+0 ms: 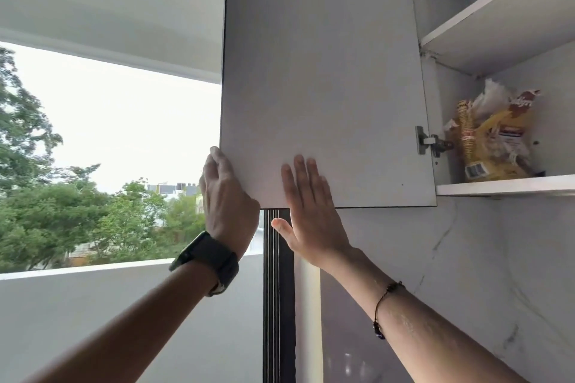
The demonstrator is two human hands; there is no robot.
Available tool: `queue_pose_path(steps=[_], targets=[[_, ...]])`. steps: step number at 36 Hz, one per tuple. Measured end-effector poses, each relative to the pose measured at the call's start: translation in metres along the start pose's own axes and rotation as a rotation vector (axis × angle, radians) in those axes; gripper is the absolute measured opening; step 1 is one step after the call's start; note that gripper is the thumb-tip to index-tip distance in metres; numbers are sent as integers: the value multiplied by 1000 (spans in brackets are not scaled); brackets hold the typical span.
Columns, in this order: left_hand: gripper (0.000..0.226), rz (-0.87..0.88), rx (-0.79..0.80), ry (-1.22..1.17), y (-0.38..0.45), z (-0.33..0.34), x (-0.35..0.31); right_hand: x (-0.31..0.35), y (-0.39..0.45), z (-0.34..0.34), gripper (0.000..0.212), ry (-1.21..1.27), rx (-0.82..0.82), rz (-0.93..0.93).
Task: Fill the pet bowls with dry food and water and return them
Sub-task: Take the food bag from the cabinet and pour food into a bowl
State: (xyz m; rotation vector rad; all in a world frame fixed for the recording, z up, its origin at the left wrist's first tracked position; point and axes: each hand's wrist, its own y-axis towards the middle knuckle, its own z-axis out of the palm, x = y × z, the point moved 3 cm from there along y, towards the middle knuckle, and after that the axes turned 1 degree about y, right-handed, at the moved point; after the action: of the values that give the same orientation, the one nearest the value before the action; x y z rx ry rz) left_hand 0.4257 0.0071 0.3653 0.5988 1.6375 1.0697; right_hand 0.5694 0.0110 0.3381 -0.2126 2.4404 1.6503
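Note:
A white wall cabinet door [323,71] stands swung open to the left. My left hand [225,196] grips its lower left corner, fingers wrapped round the outer edge. My right hand [306,211] lies flat against the door's inner face near the bottom edge, fingers straight. Inside the cabinet, a crumpled yellow and brown food bag [491,140] stands upright on the lower shelf [504,185]. No pet bowls are in view.
An upper shelf [497,19] inside the cabinet shows nothing on it. Door hinges [431,143] sit on the right edge of the door. A large window [109,134] with trees outside is on the left. A marble-look wall [482,274] runs below the cabinet.

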Motion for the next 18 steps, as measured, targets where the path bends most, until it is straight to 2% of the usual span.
queue_pose_path(steps=[3,6,9,18], targets=[[88,96,-15,75,-12,4,-11,-6,0,-7,88,49,44,-49],[86,200,-30,123,-25,9,-28,-11,-1,-25,79,195,134,-77],[85,228,52,132,-32,22,-42,-23,-12,-44,69,299,205,-44],[71,192,297,16,-55,80,-101,-93,-63,-105,63,68,278,127]])
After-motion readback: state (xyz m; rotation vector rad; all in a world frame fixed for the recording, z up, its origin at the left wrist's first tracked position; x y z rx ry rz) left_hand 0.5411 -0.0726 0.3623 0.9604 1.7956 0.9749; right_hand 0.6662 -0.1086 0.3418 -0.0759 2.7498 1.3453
